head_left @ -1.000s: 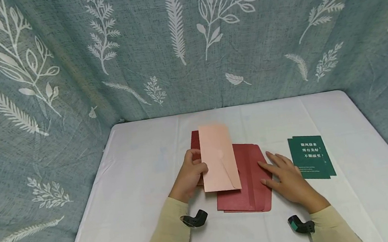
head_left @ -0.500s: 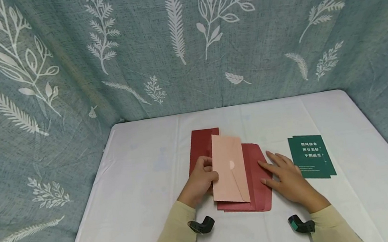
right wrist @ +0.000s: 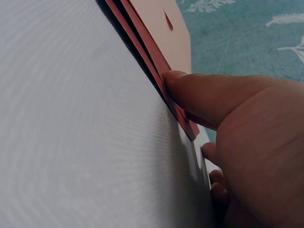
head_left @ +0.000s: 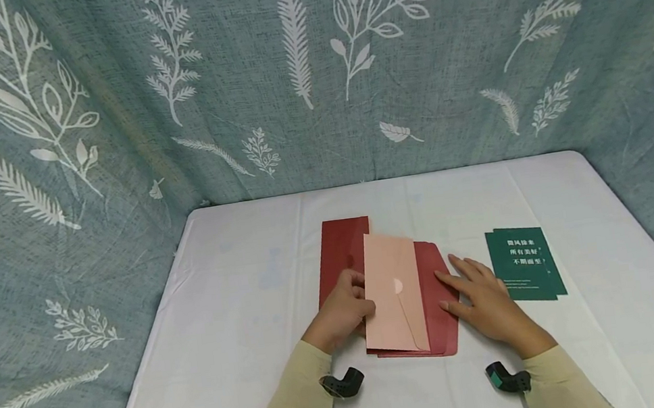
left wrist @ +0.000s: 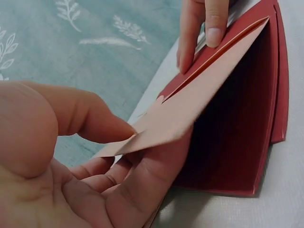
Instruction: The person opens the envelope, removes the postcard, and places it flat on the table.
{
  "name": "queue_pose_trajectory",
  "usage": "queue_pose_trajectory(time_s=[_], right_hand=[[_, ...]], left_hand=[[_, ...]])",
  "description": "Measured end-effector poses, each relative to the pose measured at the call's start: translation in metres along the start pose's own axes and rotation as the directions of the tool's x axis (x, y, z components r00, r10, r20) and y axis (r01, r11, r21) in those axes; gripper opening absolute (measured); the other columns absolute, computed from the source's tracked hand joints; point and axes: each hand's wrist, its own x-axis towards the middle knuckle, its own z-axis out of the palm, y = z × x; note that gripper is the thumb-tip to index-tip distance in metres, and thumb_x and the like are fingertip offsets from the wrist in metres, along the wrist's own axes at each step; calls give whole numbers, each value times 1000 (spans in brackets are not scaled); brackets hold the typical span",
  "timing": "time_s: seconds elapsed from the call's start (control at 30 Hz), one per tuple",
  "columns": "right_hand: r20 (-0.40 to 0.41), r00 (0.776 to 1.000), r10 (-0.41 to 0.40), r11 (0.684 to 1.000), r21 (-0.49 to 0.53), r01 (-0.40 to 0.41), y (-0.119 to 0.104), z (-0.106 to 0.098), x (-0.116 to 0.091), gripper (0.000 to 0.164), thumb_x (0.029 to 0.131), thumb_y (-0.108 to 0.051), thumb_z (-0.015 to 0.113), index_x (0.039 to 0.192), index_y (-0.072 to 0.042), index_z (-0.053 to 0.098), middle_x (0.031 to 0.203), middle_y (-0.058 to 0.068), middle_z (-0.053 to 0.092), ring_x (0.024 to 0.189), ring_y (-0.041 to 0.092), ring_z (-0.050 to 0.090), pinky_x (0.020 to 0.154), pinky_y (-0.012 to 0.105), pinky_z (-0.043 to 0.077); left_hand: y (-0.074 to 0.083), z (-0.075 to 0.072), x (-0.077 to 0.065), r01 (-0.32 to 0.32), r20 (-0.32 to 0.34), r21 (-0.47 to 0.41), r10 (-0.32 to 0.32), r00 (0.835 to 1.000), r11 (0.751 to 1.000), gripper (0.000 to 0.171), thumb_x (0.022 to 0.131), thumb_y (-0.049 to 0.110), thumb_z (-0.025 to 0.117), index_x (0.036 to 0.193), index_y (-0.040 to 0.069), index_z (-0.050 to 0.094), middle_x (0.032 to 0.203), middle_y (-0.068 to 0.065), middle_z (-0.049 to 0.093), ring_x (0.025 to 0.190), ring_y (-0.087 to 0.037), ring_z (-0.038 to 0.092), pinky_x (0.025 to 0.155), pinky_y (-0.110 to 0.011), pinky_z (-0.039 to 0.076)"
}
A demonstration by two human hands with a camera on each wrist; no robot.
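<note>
Near the middle of the table, my left hand [head_left: 340, 308] pinches a pale pink envelope [head_left: 395, 291] by its left edge. In the left wrist view the thumb lies on top of the envelope and the other fingers are underneath. It is tilted, its far side low over stacked red envelopes [head_left: 438, 292]. A darker red paper piece [head_left: 343, 243] extends beyond the pink envelope at the upper left. My right hand [head_left: 489, 303] rests with spread fingers on the right edge of the red stack. The right wrist view shows its thumb [right wrist: 204, 95] against that edge.
Two dark green cards [head_left: 521, 265] with white printed characters overlap on the table just beyond my right hand. A white cloth [head_left: 254, 308] covers the table. Behind and around it hangs a blue-green curtain [head_left: 252, 91] with white leaf patterns.
My left hand has brought the pink envelope rightward and toward me, over the red stack, uncovering more of the dark red piece at the left. My right hand has stayed in place.
</note>
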Motion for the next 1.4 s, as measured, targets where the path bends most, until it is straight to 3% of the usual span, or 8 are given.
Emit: queue_pose_trajectory(time_s=[0.2, 0.33, 0.53, 0.67, 0.77, 0.9, 1.1, 1.4], right_hand=[[4, 1000, 4, 1000, 5, -4, 0, 0, 0, 61, 102, -29, 78, 157, -11, 60, 173, 19, 33, 156, 47, 21, 109, 79, 25], [6, 1000, 10, 1000, 9, -10, 0, 0, -1, 61, 102, -31, 78, 158, -12, 60, 173, 19, 32, 157, 47, 20, 110, 79, 24], [6, 1000, 10, 1000, 12, -10, 0, 0, 0, 61, 102, -31, 78, 157, -12, 60, 173, 19, 33, 157, 47, 20, 111, 78, 24], [5, 1000, 5, 1000, 15, -5, -1, 0, 0, 61, 102, -30, 78, 157, -11, 60, 173, 20, 33, 157, 48, 21, 111, 77, 23], [2, 1000, 2, 1000, 17, -2, -2, 0, 1, 61, 102, -30, 78, 157, -10, 60, 172, 20, 34, 156, 48, 21, 112, 77, 23], [3, 1000, 3, 1000, 14, -3, -2, 0, 1, 60, 102, -30, 78, 157, -10, 61, 172, 20, 34, 156, 48, 21, 112, 77, 23], [6, 1000, 7, 1000, 14, -7, -2, -1, 2, 61, 102, -29, 78, 157, -10, 60, 172, 21, 34, 156, 48, 21, 113, 77, 23], [-19, 1000, 0, 1000, 8, 1, -2, 0, 2, 58, 102, -28, 78, 155, -8, 62, 171, 22, 36, 157, 48, 22, 115, 77, 23]], left_hand=[[4, 3, -7, -2, -5, 119, 3, 1000, 993, 55, 85, -7, 63, 136, -2, 42, 97, -18, 63, 64, -24, 68, 55, -36, 59], [10, 3, -12, 0, -41, 282, 12, 999, 959, 53, 87, -4, 63, 136, -3, 43, 83, -15, 64, 51, -22, 64, 53, -34, 57], [15, 1, -16, -7, -100, 558, 76, 992, 830, 35, 94, 11, 66, 126, 3, 54, 71, -5, 64, 55, -16, 59, 59, -35, 50], [13, 1, -12, -137, -60, 636, 225, 972, 759, 36, 96, 19, 75, 127, 4, 63, 105, -6, 66, 95, -20, 61, 80, -40, 55], [8, 1, -6, -227, 26, 672, 285, 958, 705, 59, 94, 30, 84, 142, 5, 61, 143, -10, 59, 135, -28, 50, 107, -49, 48], [-1, 2, -1, -290, 157, 734, 263, 952, 614, 95, 86, 49, 90, 163, 13, 48, 177, -10, 28, 162, -36, 15, 124, -63, 24], [-14, 5, 4, -309, 242, 810, 197, 950, 498, 116, 83, 66, 88, 174, 22, 31, 182, -3, 5, 165, -34, -7, 127, -62, 5], [-15, 8, 4, -304, 242, 818, 187, 952, 489, 116, 85, 65, 87, 175, 22, 28, 183, -2, 3, 165, -32, -8, 127, -60, 0]])
